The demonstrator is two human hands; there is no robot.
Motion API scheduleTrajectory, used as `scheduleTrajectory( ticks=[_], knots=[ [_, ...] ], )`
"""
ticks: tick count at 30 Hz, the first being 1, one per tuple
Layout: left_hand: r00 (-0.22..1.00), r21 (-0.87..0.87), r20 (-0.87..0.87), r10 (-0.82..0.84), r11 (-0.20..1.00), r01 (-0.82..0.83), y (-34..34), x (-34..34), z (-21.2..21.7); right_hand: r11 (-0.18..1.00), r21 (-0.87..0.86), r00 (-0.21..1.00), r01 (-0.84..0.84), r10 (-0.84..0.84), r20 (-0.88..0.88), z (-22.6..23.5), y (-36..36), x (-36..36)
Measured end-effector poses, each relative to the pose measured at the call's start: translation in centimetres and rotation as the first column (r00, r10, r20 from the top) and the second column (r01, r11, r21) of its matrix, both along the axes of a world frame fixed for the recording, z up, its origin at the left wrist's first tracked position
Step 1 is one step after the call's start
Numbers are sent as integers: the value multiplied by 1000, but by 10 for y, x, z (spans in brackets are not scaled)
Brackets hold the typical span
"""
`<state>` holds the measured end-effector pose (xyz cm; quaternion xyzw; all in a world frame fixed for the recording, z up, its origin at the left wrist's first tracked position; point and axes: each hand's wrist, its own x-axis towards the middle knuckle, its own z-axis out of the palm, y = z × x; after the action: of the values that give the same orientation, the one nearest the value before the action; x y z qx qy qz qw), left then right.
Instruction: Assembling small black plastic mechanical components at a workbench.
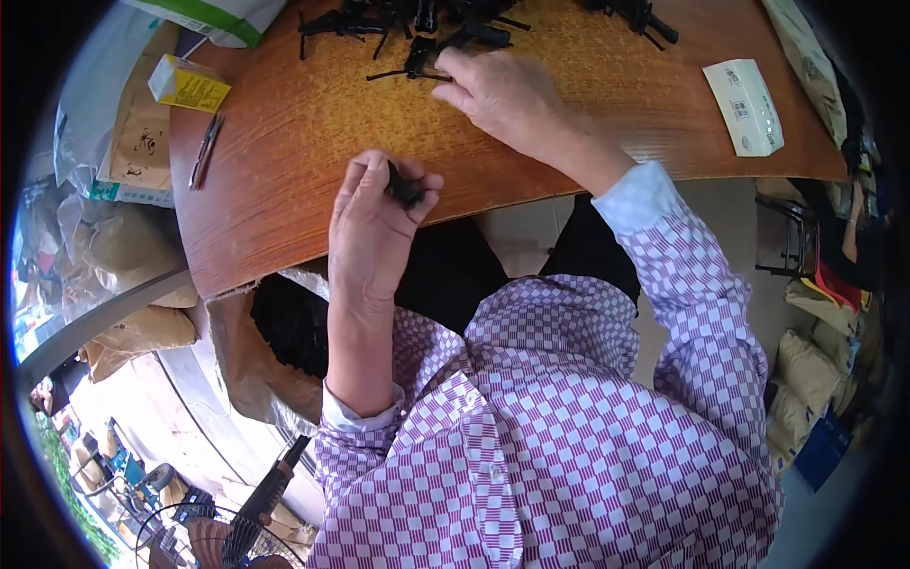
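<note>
My left hand (373, 213) is closed on a small dark piece (405, 190), held between thumb and fingers just above the table's near edge. The fingers hide much of it, so its exact kind does not show. Farther off, my right hand (502, 100) reaches over the table, thumb and forefinger closing round the thin end of a black part (417, 62) with slim arms. That part lies at the front of a heap of similar black parts (427, 19), cut off by the upper edge of the view.
The brown wooden table (284, 171) carries a yellow-and-white box (190, 83), a pen (205, 152) and a white packet (744, 107). More black parts (635, 17) lie at the far right. Below the table's left side stands an open sack (256, 370) with dark contents; a fan (218, 536) is at lower left.
</note>
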<state>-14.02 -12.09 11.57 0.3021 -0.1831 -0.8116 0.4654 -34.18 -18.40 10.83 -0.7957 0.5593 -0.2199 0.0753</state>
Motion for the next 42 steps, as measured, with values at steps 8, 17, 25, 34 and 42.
scheduleTrajectory(
  ticks=[8,17,25,34,42],
  knots=[
    [997,87,-55,-61,994,66,-2,-9,1,995,54,822,-79,34,569,19,50,1],
    [982,-84,-70,-173,982,167,-4,-43,10,940,322,644,-111,-179,744,15,110,-15],
    [933,-174,328,-151,961,216,15,-62,12,947,323,589,2,-262,764,18,132,-24],
    [617,-601,742,263,669,437,18,-69,4,919,381,656,-103,-225,720,26,124,-18],
    [417,-520,846,334,691,502,20,-71,11,925,371,699,-77,-215,682,15,117,-9]
  ],
)
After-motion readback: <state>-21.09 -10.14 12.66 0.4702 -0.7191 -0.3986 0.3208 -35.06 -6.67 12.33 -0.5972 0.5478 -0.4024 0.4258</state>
